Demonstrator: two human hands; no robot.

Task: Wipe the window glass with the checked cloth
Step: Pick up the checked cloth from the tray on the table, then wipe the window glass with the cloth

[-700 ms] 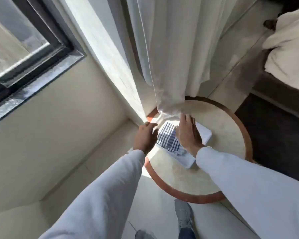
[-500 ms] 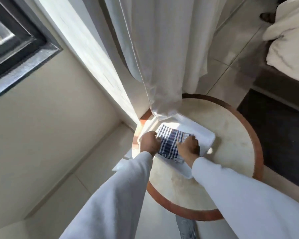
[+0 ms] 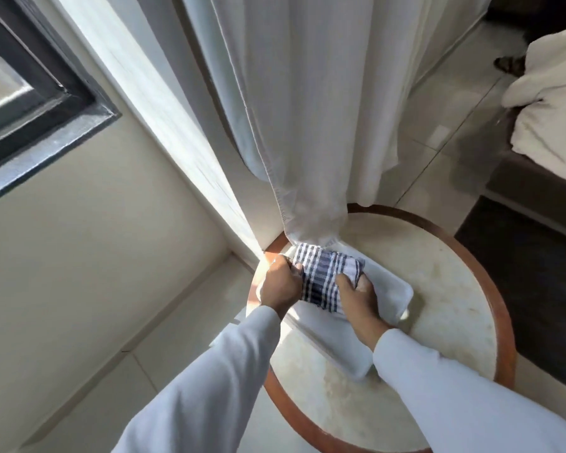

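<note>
Both hands closed on the cloth (image 3: 324,277): left hand (image 3: 280,284) pinches its left edge, right hand (image 3: 360,302) has fingers curled over the right end. Cloth sits bunched between the two grips, over a white tray (image 3: 389,295) on the round table (image 3: 438,322). Curtain (image 3: 307,125) hem hangs just past the cloth on the far side, touching or nearly so; can't tell which.

Handling, judged: light, soft, floppy woven fabric, not slippery, nothing fragile. It sags wherever it's unsupported, so any pinch holds it. Best taken by an edge or corner, then wadded into the palm for a pad to press on glass. Lift clear of the curtain so the hem doesn't snag.

Window (image 3: 23,103) is well away, up and left of the left grip. Wiping not yet begun.
</note>
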